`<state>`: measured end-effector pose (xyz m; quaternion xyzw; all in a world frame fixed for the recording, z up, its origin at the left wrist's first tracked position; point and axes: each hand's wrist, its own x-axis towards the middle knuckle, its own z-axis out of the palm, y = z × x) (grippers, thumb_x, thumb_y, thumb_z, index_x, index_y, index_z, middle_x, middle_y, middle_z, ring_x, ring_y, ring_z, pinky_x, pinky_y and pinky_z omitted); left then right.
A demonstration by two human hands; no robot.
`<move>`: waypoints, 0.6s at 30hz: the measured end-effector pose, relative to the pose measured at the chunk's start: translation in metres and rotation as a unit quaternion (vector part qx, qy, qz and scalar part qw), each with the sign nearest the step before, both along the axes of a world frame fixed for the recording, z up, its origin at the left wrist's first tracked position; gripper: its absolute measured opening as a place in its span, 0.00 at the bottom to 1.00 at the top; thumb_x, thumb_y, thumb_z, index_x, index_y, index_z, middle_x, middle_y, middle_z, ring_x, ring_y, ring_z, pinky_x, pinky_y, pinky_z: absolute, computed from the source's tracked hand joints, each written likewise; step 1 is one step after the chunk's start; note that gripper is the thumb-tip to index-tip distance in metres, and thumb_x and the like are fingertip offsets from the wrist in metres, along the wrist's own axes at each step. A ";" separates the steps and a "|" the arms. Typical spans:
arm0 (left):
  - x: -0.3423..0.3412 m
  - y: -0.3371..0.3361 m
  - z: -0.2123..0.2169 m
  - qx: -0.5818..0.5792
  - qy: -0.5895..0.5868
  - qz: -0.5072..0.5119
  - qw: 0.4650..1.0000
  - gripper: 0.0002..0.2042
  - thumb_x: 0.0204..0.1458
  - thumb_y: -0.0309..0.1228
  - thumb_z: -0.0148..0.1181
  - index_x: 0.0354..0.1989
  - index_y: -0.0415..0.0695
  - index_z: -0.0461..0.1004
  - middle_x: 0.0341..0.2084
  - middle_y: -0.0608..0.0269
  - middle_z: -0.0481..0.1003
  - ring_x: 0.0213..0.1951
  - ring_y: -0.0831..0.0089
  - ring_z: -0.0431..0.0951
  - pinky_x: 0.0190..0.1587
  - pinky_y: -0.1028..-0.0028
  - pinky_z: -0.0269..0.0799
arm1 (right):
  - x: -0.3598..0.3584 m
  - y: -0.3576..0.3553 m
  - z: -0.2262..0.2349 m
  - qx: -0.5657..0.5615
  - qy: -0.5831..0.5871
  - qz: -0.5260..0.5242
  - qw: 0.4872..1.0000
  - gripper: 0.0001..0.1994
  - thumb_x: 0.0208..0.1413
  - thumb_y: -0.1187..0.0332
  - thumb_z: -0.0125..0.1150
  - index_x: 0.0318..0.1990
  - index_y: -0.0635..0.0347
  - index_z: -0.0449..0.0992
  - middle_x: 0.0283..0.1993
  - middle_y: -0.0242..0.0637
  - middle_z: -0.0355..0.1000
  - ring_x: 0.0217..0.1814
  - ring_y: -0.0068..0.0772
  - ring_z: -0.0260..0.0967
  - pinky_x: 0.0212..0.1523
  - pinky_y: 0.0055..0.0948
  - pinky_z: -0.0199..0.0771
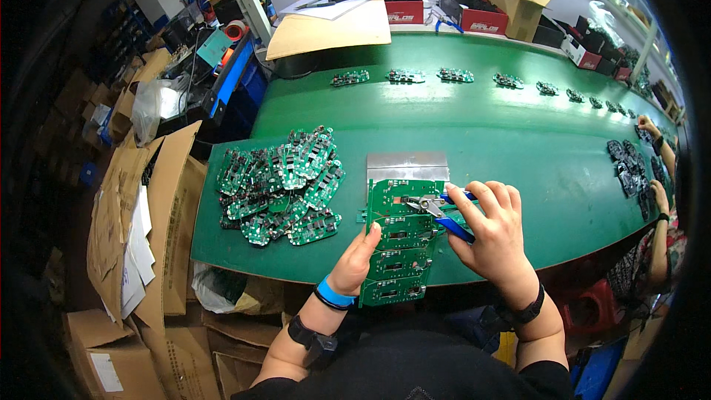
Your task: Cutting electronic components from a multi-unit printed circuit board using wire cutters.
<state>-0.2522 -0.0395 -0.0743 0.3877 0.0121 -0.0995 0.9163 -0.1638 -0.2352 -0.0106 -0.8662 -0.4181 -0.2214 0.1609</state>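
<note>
Two hands work at one panel in the head view: the left hand grasps its left edge, thumb on top, and the right hand is wrapped round the blue handles of the cutters. The panel is in front of the wearer, its near end past the edge of the table, its far end by the metal plate. The cutter tips are at its upper part; whether they bite, I cannot tell. To do this well, I would hold the panel firm and level, keep the left thumb clear of the blades, place the tips clear of components, and squeeze without twisting.
</note>
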 end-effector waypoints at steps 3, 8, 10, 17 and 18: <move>-0.001 -0.003 0.002 0.031 0.008 0.035 0.999 0.24 0.62 0.42 0.33 0.62 0.43 0.50 0.51 0.53 0.66 0.47 0.64 0.72 0.48 0.64 0.72 | 0.000 0.000 0.001 -0.003 0.002 -0.001 1.000 0.31 0.28 0.65 0.67 0.49 0.55 0.70 0.43 0.39 0.65 0.45 0.40 0.60 0.47 0.40 0.56; -0.001 -0.003 0.002 0.060 -0.001 0.034 0.998 0.24 0.62 0.42 0.33 0.62 0.42 0.49 0.50 0.53 0.67 0.45 0.65 0.73 0.46 0.67 0.73 | 0.000 -0.001 -0.002 -0.014 -0.006 -0.002 1.000 0.32 0.28 0.65 0.67 0.50 0.54 0.70 0.43 0.39 0.65 0.45 0.40 0.61 0.47 0.40 0.56; -0.001 -0.004 0.005 0.057 0.004 0.037 0.998 0.24 0.62 0.43 0.33 0.62 0.42 0.50 0.50 0.53 0.67 0.45 0.65 0.73 0.46 0.67 0.73 | 0.001 -0.001 -0.003 -0.018 -0.006 -0.004 1.000 0.32 0.27 0.65 0.67 0.50 0.54 0.70 0.43 0.38 0.65 0.45 0.39 0.61 0.47 0.40 0.56; -0.002 -0.001 0.003 0.013 0.010 0.005 1.000 0.23 0.62 0.42 0.32 0.62 0.43 0.49 0.51 0.56 0.66 0.46 0.69 0.72 0.47 0.70 0.71 | 0.002 -0.002 -0.002 -0.002 -0.025 -0.002 1.000 0.32 0.28 0.65 0.66 0.50 0.54 0.71 0.43 0.37 0.65 0.45 0.38 0.60 0.47 0.39 0.56; -0.002 -0.002 0.003 0.013 0.012 0.004 1.000 0.23 0.62 0.42 0.32 0.62 0.43 0.49 0.51 0.56 0.66 0.46 0.69 0.72 0.47 0.70 0.71 | 0.002 -0.002 -0.003 -0.003 -0.025 -0.002 1.000 0.31 0.28 0.65 0.66 0.49 0.54 0.71 0.42 0.37 0.65 0.45 0.38 0.60 0.46 0.39 0.56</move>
